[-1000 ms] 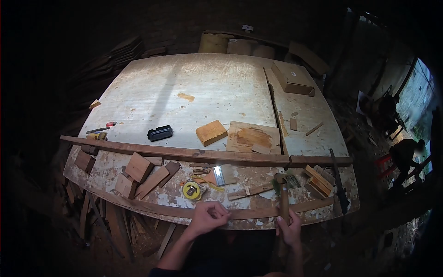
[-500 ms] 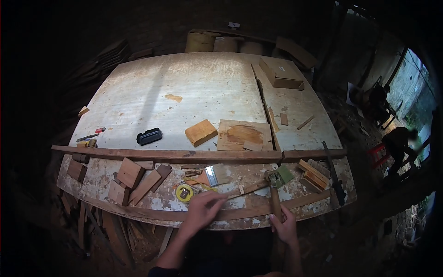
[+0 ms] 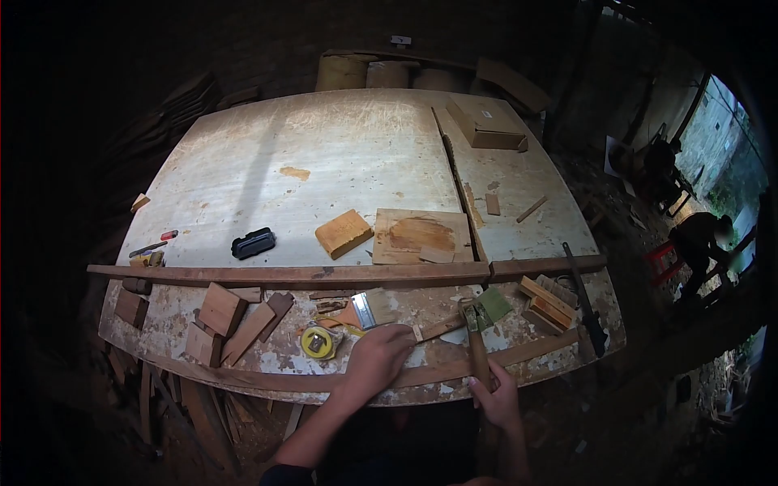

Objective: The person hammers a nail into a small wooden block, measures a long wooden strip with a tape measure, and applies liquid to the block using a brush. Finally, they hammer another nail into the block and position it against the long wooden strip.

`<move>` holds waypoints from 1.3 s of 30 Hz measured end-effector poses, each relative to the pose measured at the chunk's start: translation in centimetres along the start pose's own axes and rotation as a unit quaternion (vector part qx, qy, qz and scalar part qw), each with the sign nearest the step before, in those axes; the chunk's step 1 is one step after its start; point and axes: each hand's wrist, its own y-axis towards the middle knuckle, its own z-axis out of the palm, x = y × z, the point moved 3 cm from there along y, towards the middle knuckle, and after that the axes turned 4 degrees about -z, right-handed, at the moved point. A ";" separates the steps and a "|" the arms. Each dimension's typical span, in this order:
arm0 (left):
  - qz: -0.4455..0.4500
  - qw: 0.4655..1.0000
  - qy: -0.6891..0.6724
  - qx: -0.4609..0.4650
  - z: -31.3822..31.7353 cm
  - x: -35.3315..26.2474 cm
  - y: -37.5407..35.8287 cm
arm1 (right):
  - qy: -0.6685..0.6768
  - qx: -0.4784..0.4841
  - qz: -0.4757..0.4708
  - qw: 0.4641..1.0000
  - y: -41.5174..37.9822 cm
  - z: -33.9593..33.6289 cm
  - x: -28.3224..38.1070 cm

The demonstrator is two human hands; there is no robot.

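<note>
My left hand (image 3: 379, 362) has its fingers closed around the near end of a narrow wooden stick (image 3: 442, 327), which lies slanted over the bench. A paler band shows on the stick beside my fingertips. My right hand (image 3: 496, 397) grips the wooden handle of a hammer (image 3: 478, 352), whose dark head rests near the stick's far end. Touching or just behind that head is a flat green piece (image 3: 493, 307). Left of my left hand are a yellow tape measure (image 3: 318, 343) and a wide paintbrush (image 3: 365, 310).
A long wooden rail (image 3: 292, 276) crosses the worktable (image 3: 340, 130). Wood blocks (image 3: 223, 308) sit at left, more wood pieces (image 3: 549, 305) and a dark-handled saw-like tool (image 3: 582, 296) at right. A cardboard box (image 3: 486, 125) stands far back. Another person (image 3: 697, 243) bends over at far right.
My left hand has moved right and forward along the stick, closing around it. The right hand still holds the hammer, nearly in place. The view has shifted slightly.
</note>
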 end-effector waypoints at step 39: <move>-0.059 0.996 -0.067 -0.009 -2.1 0.7 2.4 | 0.001 0.009 -0.001 1.000 0.9 5.0 -0.8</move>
